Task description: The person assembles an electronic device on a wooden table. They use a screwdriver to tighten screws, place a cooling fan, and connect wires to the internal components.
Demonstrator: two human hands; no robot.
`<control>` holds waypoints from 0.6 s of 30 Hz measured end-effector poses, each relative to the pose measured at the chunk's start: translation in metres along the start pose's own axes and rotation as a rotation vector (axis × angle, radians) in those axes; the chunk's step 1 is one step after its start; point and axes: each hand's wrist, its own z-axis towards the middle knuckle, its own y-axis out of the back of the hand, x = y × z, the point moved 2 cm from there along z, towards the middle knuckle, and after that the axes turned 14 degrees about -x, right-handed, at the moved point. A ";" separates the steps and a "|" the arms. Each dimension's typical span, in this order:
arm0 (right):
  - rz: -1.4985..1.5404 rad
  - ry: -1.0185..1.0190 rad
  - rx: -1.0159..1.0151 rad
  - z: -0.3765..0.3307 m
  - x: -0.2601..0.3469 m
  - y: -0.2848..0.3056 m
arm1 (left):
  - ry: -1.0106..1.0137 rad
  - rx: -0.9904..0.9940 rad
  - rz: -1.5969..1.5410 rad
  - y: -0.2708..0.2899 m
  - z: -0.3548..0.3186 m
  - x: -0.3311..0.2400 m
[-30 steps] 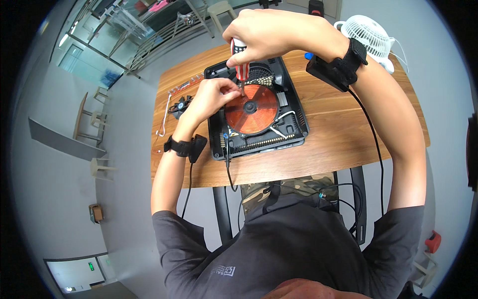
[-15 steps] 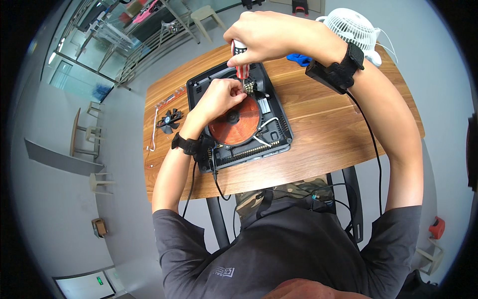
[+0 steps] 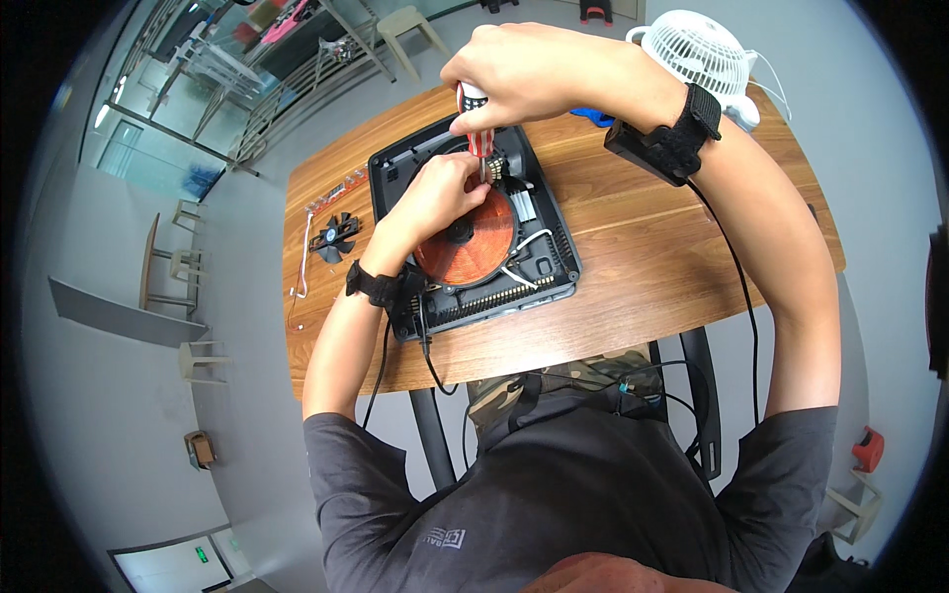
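My right hand (image 3: 519,74) is wrapped around the red and white patterned handle of a screwdriver (image 3: 480,141), held nearly upright. Its metal shaft goes down into an opened induction cooker (image 3: 556,232). My left hand (image 3: 442,196) pinches its thumb and fingers together around the lower shaft; the tip and any screw there are hidden. Below those fingertips lies the round copper coil (image 3: 479,247), seated in the black housing. White wires (image 3: 531,244) run from the coil's right side. The left hand and wrist cover part of the housing.
A black fan (image 3: 335,237) and a narrow circuit strip (image 3: 338,193) with a white cable lie left of the cooker on the wooden table (image 3: 652,257). A white desk fan (image 3: 697,49) stands at the far right, near a blue item (image 3: 593,117). Black cables hang from both wrist straps.
Both hands and the screwdriver stay at nearly the same spot, with a slight shift of the left fingers and the handle. The cooker has barely moved.
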 end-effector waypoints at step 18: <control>0.007 0.045 0.013 -0.003 0.002 -0.004 | -0.072 0.015 0.025 0.000 -0.003 0.003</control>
